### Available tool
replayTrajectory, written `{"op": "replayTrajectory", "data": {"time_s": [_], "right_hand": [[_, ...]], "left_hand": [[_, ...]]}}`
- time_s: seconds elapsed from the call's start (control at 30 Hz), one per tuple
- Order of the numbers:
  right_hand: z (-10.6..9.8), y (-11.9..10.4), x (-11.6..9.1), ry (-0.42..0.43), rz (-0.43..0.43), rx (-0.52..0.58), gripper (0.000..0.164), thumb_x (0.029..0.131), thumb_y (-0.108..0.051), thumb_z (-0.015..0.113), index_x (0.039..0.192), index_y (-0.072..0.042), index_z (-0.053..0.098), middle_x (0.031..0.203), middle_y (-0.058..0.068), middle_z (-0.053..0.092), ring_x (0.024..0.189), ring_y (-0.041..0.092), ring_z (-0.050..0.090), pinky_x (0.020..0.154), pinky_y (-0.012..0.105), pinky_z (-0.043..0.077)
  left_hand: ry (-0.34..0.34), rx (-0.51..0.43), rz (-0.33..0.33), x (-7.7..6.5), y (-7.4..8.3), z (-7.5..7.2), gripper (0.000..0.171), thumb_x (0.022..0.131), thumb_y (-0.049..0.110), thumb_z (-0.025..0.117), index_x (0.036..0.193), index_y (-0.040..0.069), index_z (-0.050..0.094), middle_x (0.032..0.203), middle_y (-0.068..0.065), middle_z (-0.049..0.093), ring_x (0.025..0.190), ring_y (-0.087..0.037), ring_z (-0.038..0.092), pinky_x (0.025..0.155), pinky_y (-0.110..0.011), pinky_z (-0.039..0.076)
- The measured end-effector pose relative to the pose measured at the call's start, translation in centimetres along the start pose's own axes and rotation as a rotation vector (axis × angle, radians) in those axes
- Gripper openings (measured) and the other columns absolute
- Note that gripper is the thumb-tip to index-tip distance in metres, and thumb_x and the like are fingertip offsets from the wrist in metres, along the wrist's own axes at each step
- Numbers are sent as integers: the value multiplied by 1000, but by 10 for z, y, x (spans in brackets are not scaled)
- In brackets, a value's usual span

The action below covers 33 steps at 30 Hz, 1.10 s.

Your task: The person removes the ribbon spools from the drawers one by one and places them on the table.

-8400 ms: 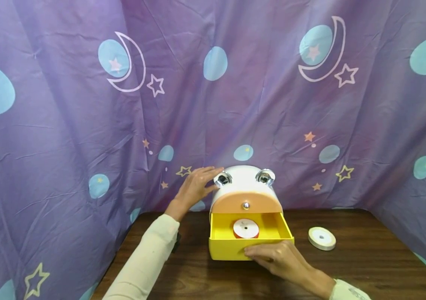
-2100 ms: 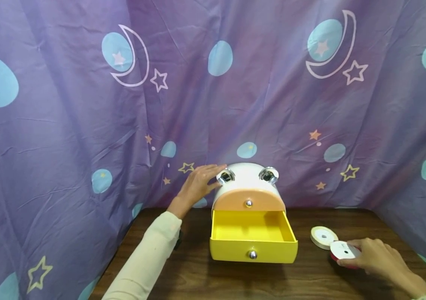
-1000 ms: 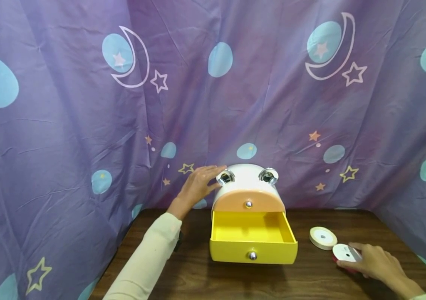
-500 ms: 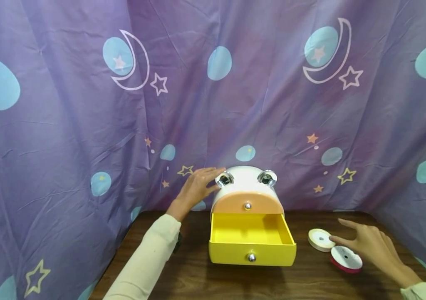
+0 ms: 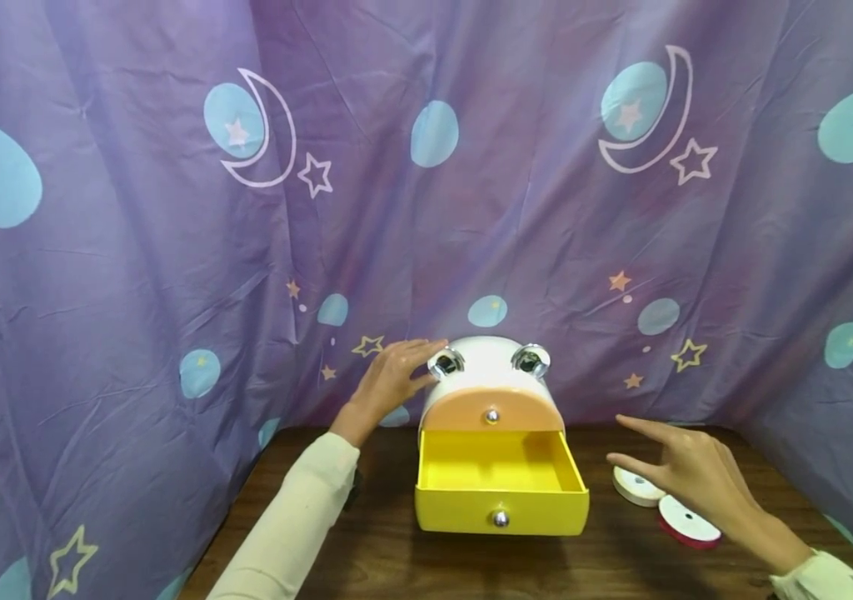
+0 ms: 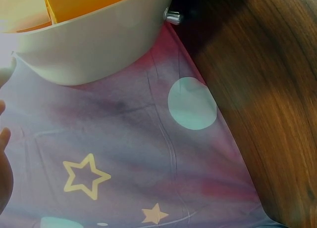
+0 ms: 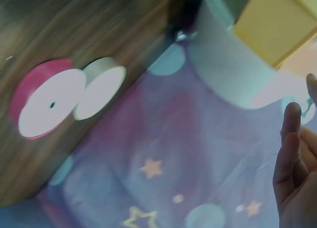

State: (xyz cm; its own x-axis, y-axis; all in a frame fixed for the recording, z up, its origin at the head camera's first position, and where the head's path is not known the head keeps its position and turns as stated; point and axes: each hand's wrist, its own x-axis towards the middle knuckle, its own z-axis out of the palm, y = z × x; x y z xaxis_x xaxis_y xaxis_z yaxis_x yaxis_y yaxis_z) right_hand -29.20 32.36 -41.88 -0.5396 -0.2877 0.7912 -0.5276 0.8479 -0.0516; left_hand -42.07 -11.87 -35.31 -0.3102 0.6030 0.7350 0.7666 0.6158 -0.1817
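Note:
A white frog-faced drawer box stands on the table, its yellow lower drawer pulled out and bare inside. My left hand rests at the box's left chrome eye, fingers above and thumb lower, loosely extended. To the right, my right hand hangs in the air with thumb and index finger spread and nothing between them. Below it lie a ribbon spool with red ribbon and a spool with cream ribbon, side by side. The hand partly covers both in the head view; the right wrist view shows them whole.
The dark wooden table carries everything. A purple curtain with moons and stars hangs close behind and at both sides. Above the yellow drawer, an orange drawer with a silver knob is closed.
The red spool has gone from the yellow drawer to the table beside the cream one. My right hand has let go of it and moved left and up. The left hand stays put.

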Motion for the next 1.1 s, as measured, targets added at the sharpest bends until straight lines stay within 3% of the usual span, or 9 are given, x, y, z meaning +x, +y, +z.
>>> {"op": "replayTrajectory", "data": {"time_s": [0.17,0.23,0.4,0.57,0.67,0.73,0.83,0.93,1.1], "right_hand": [[3,-28,9,29,-107,81,66,62,-37,98,124,-24,78,57,-27,34,50,-14,25,42,10,26],[4,-39,12,36,-144,107,63,65,-38,97,123,-23,78,63,-26,48,52,-15,30,43,9,31],[13,-64,18,99,-266,179,52,81,-54,85,120,-20,79,89,-16,75,54,-16,35,45,9,37],[24,-89,20,170,-393,245,50,90,-58,75,117,-16,80,83,-14,74,55,-16,33,45,4,32],[31,-101,20,181,-462,286,46,93,-54,75,116,-15,80,89,-9,77,55,-13,44,46,2,33],[36,-108,19,182,-507,322,43,93,-50,76,116,-14,80,101,-2,80,59,-8,58,47,3,38],[43,-117,15,159,-559,365,39,93,-47,77,115,-15,80,104,-2,80,63,-7,63,49,2,40],[51,-120,12,110,-573,406,38,90,-43,81,118,-17,79,108,-5,80,61,-11,55,51,0,37],[64,-123,1,40,-577,392,44,80,-35,91,120,-22,79,114,-11,77,83,-4,72,69,9,56]], "left_hand": [[3,20,-1,-3,0,0,64,84,23,89,142,12,65,138,-3,68,120,-25,68,108,-41,53],[3,19,-5,-4,-1,0,64,84,23,89,142,12,65,139,-2,67,120,-25,68,109,-40,52],[2,5,-15,-5,-2,0,65,84,23,89,142,11,65,139,-2,67,120,-25,68,110,-40,51],[5,1,-19,-6,-3,0,65,83,23,90,141,10,65,139,-3,67,120,-26,68,109,-43,52],[7,1,-20,-6,-3,0,64,83,23,90,141,10,65,138,-4,68,120,-26,68,109,-44,52],[8,-2,-19,-6,-3,0,65,83,23,90,141,10,65,138,-4,68,120,-26,68,108,-44,52],[2,-3,-15,-5,-3,1,65,83,23,89,142,11,65,139,-3,67,120,-26,68,109,-44,52],[18,4,-7,-1,-4,1,65,83,22,90,142,11,65,137,-4,69,119,-25,69,108,-42,53],[25,12,13,2,-3,3,65,81,21,91,140,10,67,134,-3,70,116,-24,70,105,-40,55]]}}
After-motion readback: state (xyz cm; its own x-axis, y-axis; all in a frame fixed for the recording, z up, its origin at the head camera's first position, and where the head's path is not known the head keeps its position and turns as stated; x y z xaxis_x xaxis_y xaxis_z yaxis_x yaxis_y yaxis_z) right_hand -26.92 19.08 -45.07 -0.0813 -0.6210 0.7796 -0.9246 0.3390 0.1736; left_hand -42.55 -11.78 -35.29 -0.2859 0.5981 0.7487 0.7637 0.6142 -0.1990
